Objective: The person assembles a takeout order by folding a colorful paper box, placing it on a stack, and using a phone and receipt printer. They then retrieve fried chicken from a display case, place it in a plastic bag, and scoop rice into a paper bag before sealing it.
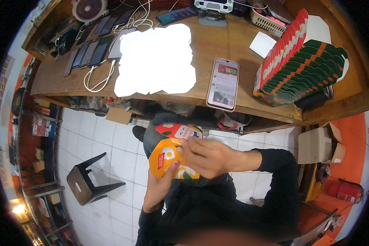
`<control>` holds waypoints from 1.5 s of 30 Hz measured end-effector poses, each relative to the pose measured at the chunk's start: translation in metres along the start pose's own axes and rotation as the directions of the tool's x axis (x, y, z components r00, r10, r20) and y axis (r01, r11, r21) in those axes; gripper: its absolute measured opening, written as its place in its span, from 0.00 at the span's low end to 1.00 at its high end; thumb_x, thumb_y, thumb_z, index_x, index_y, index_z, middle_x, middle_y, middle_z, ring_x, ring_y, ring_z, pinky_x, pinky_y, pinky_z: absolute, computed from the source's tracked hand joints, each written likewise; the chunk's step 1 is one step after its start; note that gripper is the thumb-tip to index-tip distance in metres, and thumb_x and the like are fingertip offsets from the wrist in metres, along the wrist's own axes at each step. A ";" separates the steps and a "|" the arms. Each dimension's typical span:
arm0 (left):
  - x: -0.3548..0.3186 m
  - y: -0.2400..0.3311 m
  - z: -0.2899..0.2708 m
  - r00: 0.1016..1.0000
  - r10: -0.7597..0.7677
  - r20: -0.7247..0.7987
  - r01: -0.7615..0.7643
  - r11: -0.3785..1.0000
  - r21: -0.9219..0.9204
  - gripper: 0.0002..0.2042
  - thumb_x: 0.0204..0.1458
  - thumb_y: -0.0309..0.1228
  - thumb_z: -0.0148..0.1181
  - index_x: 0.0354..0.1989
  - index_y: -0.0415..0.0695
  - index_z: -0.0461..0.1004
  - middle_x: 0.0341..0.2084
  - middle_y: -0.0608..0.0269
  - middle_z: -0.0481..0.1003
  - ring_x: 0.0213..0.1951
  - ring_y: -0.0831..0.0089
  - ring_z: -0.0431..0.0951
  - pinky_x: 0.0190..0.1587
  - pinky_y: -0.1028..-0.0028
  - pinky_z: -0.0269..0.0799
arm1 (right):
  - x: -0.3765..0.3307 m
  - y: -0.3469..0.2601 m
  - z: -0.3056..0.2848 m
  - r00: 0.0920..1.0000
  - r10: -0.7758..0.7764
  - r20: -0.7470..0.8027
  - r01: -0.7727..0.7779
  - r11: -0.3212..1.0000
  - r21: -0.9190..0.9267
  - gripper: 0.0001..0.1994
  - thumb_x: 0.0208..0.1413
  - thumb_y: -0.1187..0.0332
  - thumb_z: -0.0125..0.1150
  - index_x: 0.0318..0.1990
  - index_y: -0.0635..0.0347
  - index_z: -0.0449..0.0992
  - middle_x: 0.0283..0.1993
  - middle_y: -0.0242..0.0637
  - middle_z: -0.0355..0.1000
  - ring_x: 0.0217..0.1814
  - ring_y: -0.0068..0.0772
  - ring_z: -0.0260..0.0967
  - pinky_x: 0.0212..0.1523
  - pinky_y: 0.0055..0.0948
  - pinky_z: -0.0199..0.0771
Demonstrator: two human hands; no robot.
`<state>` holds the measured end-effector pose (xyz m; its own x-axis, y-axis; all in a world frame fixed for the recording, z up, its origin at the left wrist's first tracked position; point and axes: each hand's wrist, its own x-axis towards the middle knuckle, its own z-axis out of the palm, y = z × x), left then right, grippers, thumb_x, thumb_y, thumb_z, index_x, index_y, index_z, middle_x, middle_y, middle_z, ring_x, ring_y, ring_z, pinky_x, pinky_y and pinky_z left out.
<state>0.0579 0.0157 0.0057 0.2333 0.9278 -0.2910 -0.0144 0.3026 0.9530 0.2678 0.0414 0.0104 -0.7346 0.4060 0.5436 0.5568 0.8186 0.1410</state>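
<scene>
Above my lap I hold a partly folded paper food box (pixel 158 158), with a yellow side bearing a fried-egg picture and a red flap (pixel 167 130) at the far end. My left hand (pixel 161 183) grips its near left side, thumb on the yellow panel. The right hand (pixel 207 156) is closed at the box's right edge, fingers bent by the red flap; its fingertips partly hide the card there. On the table ahead lies a stack of flat white box blanks (pixel 156 61). A nested row of folded red and green boxes (pixel 301 65) leans at the table's right end.
A lit phone (pixel 223 84) lies near the table's front edge. Several phones (pixel 88 53) and white cables (pixel 98 82) are at the left, near a small fan (pixel 89 10). A dark stool (pixel 88 182) stands on the tiled floor, and a cardboard box (pixel 315 145) sits at right.
</scene>
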 end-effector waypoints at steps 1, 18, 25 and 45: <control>0.001 0.000 0.001 1.000 -0.007 -0.008 0.007 1.000 -0.005 0.17 0.59 0.29 0.61 0.55 0.38 0.67 0.45 0.59 0.76 0.47 0.75 0.78 0.48 0.76 0.75 | -0.002 0.001 -0.001 1.000 0.011 -0.009 -0.011 1.000 0.028 0.14 0.49 0.72 0.68 0.43 0.69 0.80 0.45 0.49 0.75 0.46 0.39 0.77 0.43 0.28 0.82; 0.005 0.003 0.001 0.959 -0.238 0.154 0.251 0.965 -0.078 0.23 0.61 0.41 0.59 0.58 0.38 0.66 0.46 0.60 0.73 0.48 0.76 0.75 0.52 0.78 0.70 | -0.023 -0.009 -0.005 0.697 0.626 0.349 -0.619 0.280 0.734 0.16 0.62 0.70 0.55 0.56 0.62 0.73 0.44 0.52 0.74 0.44 0.47 0.75 0.38 0.36 0.75; 0.003 0.004 0.004 0.945 -0.274 0.182 0.284 0.958 -0.036 0.24 0.58 0.34 0.59 0.62 0.39 0.64 0.53 0.57 0.71 0.55 0.70 0.72 0.59 0.70 0.66 | -0.024 -0.020 -0.018 0.582 0.550 0.599 -0.774 0.148 0.616 0.17 0.67 0.68 0.49 0.61 0.64 0.70 0.50 0.48 0.77 0.43 0.43 0.80 0.41 0.32 0.81; -0.028 0.014 -0.028 0.955 -0.053 -0.292 0.064 0.998 0.027 0.22 0.63 0.39 0.56 0.59 0.37 0.65 0.50 0.56 0.72 0.52 0.69 0.72 0.57 0.70 0.67 | -0.068 0.079 0.024 0.355 0.931 -0.084 -0.903 0.364 0.227 0.24 0.63 0.55 0.54 0.61 0.57 0.64 0.69 0.54 0.53 0.70 0.60 0.51 0.68 0.52 0.51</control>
<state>0.0239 0.0004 0.0244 -0.0606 0.9335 -0.3533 0.0264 0.3553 0.9344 0.3529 0.0881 -0.0351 0.2904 0.8723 0.3933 0.7784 0.0237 -0.6273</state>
